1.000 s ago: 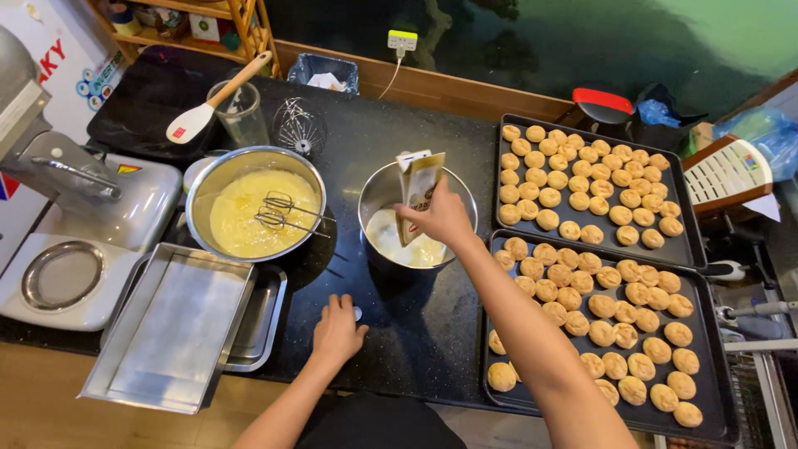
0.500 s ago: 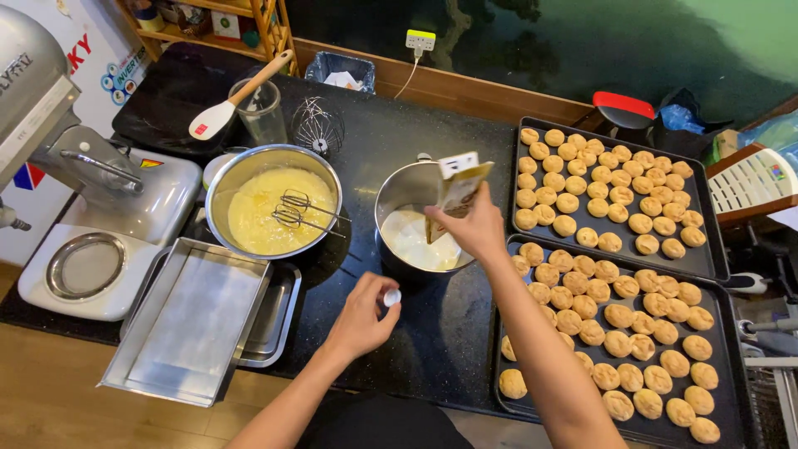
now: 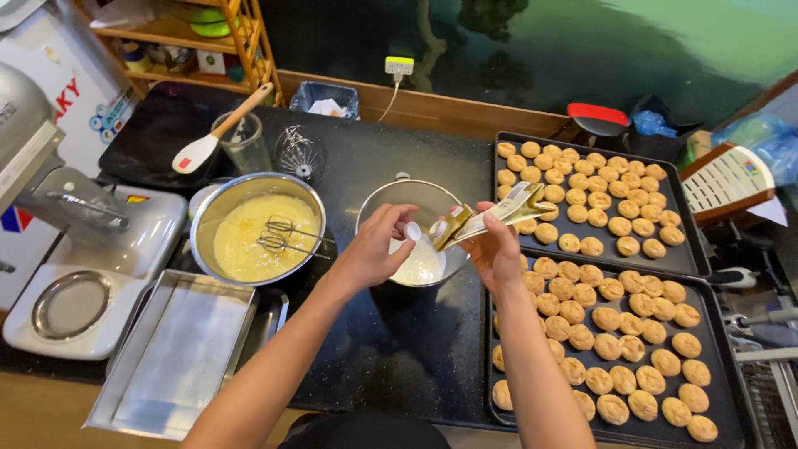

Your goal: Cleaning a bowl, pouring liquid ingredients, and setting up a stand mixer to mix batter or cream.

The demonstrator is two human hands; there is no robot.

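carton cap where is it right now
In the head view the small white cap is pinched in the left hand fingers, over the left rim of the steel bowl, just left of the carton held by the right hand.

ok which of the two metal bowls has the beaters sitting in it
The left metal bowl, holding yellow batter with two beaters; the bowl under the hands holds white liquid only.
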